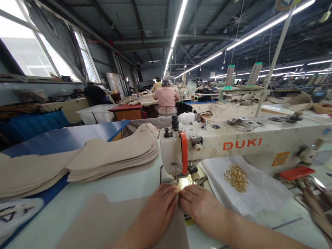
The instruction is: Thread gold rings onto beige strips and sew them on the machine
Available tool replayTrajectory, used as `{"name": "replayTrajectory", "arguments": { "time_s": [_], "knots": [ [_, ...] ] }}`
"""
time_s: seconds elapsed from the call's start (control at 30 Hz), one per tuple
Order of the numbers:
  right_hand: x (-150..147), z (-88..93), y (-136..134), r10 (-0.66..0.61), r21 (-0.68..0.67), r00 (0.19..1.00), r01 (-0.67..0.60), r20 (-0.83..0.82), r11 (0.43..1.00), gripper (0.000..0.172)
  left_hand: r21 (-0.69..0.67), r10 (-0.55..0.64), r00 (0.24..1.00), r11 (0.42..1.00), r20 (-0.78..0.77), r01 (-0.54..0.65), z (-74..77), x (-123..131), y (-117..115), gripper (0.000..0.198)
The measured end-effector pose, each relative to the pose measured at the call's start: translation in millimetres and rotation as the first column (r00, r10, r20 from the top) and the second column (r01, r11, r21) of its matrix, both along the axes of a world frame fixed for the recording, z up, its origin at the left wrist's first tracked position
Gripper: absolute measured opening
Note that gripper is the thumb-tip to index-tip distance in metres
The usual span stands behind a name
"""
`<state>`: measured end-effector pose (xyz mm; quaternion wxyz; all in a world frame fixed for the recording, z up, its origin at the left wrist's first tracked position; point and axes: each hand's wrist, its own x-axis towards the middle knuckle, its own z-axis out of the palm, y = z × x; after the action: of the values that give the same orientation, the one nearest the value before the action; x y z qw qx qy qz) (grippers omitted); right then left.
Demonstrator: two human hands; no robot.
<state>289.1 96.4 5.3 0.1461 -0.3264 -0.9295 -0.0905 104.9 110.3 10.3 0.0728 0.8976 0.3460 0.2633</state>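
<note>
The cloth [97, 218] lies on the bench [61, 205], its right edge running from near to far, up to the machine [169, 155]; I can't tell its long way, as its near end is out of view. The left hand [159, 209] and right hand [203, 207] lean in, fingers bent and close together, tips nearly meeting; I can't tell if they pinch it

The one view looks out from the head of the person seated at the industrial sewing machine [243, 141], forward over its worktable [124, 192] and somewhat downward. The left hand [160, 209] and right hand [204, 209] sit close, at lower centre, their forearms entering from the bottom edge and lower right. The wide frame runs deep into the workshop, taking in windows [31, 52] at left and ceiling tube lights [178, 22] above.
</note>
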Motion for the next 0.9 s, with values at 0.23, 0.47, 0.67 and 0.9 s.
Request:
{"name": "replayTrajectory", "arguments": {
  "time_s": [0.23,0.47,0.67,0.9],
  "knots": [
    [-0.5,-3.0,7.5,-0.035,-0.050,0.998,0.032,-0.052,0.998,0.011,0.007,-0.002,0.999,1.000,0.054,0.002,-4.6,1.3,14.0,0.025],
    [-1.3,-1.2,12.2,-0.062,-0.088,0.996,0.056,-0.060,0.995,0.016,0.006,-0.003,0.998,1.000,0.069,0.002,-6.7,-0.6,21.2,0.024],
    [-1.5,-4.0,14.1,-0.069,-0.085,0.996,0.064,-0.054,0.994,0.012,0.044,0.005,0.995,0.999,0.096,-0.009,-6.6,-0.6,23.5,0.023],
    [-2.6,-2.4,12.2,-0.074,-0.087,0.996,0.070,-0.043,0.994,0.013,0.057,-0.004,0.996,0.998,0.090,-0.001,-9.4,-2.8,25.6,0.023]
  ]
}}
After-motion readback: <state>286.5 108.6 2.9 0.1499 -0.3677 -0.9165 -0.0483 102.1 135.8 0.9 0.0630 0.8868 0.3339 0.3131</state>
